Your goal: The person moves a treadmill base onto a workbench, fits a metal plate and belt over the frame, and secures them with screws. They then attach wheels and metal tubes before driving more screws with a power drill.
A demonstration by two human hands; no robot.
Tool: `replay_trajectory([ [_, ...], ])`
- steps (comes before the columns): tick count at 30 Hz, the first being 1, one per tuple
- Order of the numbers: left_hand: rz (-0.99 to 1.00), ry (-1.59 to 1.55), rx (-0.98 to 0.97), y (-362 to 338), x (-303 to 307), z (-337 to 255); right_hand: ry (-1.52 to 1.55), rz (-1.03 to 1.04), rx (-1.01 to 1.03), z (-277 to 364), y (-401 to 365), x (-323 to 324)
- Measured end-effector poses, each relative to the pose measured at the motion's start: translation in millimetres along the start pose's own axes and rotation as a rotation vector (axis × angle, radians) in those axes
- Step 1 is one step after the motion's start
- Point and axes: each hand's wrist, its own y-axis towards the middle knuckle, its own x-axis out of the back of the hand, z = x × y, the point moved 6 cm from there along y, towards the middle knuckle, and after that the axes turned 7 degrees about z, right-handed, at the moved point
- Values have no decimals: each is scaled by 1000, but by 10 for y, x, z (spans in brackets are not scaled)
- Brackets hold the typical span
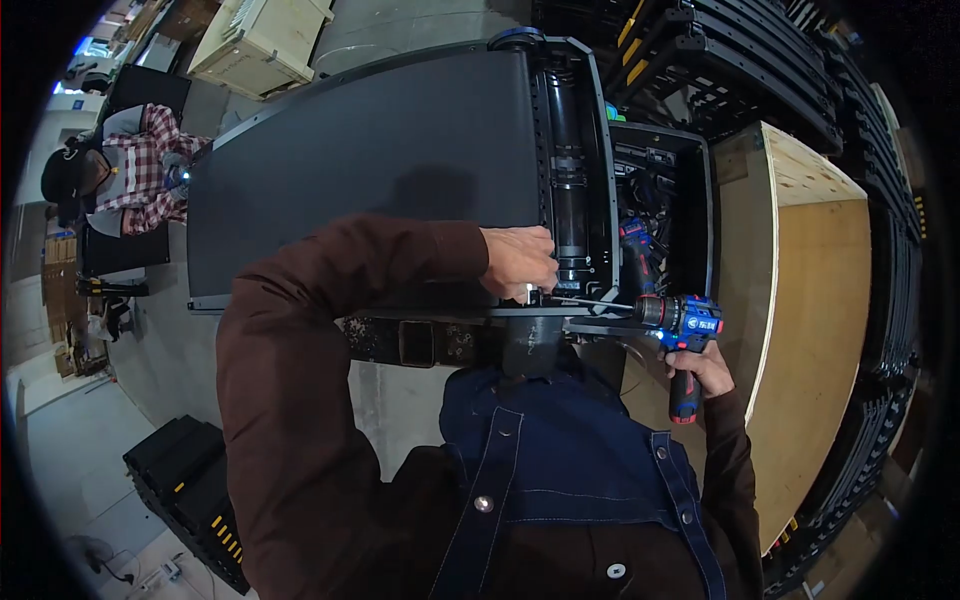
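My right hand is wrapped round the grip of a blue and black cordless drill, whose lamp is lit. A long thin bit reaches left from its chuck toward the near edge of the conveyor frame. There my left hand is closed, fingers pointing down at the frame near the bit's tip. Something small and shiny shows under the fingertips, too small to name. The black conveyor belt stretches away to the left, and a dark roller lies in the frame just right of my left hand.
Right of the frame, a black toolbox holds another drill and tools. Beyond it stands an open plywood crate. A person in a checked shirt is at the belt's far left end. Black stacked parts lie lower left.
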Motion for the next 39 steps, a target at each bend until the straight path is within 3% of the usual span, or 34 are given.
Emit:
replay_trajectory([
  [14,45,-34,-6,-5,46,-4,-133,74,-45,24,218,164],
  [23,26,2,49,52,66,-2,-133,54,46,48,269,238],
  [25,20,12,70,48,66,-19,-177,184,161,19,337,335],
  [29,-49,-34,58,6,141,-68,-32,82,250,-188,313,333],
  [31,-25,-41,73,34,128,-57,-135,-160,343,-242,253,351],
  [32,-20,-40,66,44,118,-54,-340,-160,265,-132,138,274],
  [34,-23,-51,64,40,113,-48,-366,-50,192,207,-341,-51],
  [37,-20,-68,62,53,118,-122,-1095,-193,745,647,-751,-498],
  [39,-13,-58,86,32,141,-72,-1400,-165,853,718,-877,-662],
])
